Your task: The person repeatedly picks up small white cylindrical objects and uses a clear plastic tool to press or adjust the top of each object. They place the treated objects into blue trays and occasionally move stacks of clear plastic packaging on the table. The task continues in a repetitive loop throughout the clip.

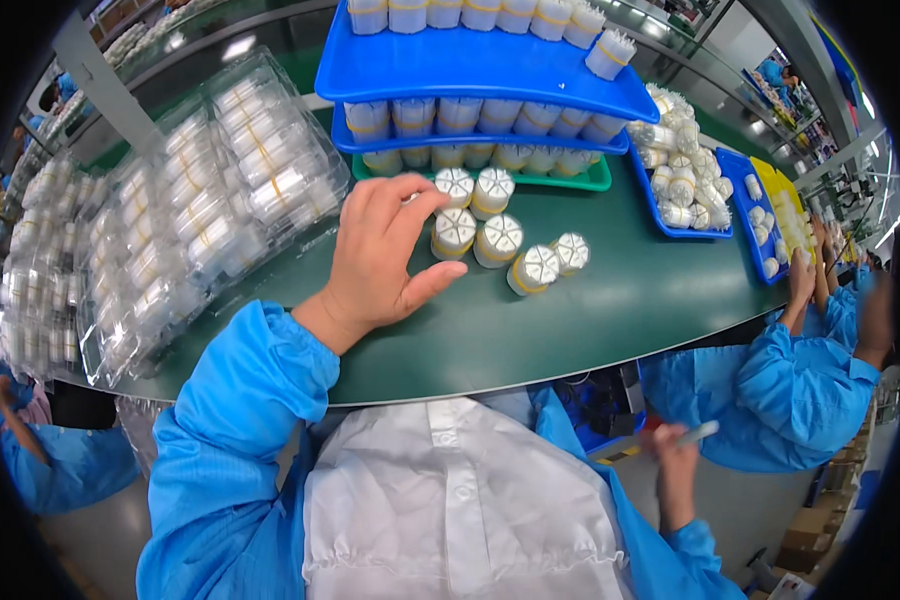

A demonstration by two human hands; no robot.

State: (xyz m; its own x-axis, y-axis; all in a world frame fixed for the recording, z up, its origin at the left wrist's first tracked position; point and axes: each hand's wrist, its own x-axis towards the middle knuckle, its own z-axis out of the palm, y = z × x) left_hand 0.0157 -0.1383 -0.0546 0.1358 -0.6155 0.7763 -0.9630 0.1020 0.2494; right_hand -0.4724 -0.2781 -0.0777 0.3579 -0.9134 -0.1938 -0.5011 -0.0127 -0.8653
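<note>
Banded cylinders (456,232): numbering six, four and two, standing on the green table (400,360)
Left hand (372,250): spreading thumb and fingers beside them, contact unclear
Right hand (675,460): gripping one pale stick (700,433)
Stacked trays (470,65): sitting behind, three, two blue, one green

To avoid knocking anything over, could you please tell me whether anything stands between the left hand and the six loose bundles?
Nothing visible does: the left hand is close beside the bundles, and the trays stand beyond them.
</note>
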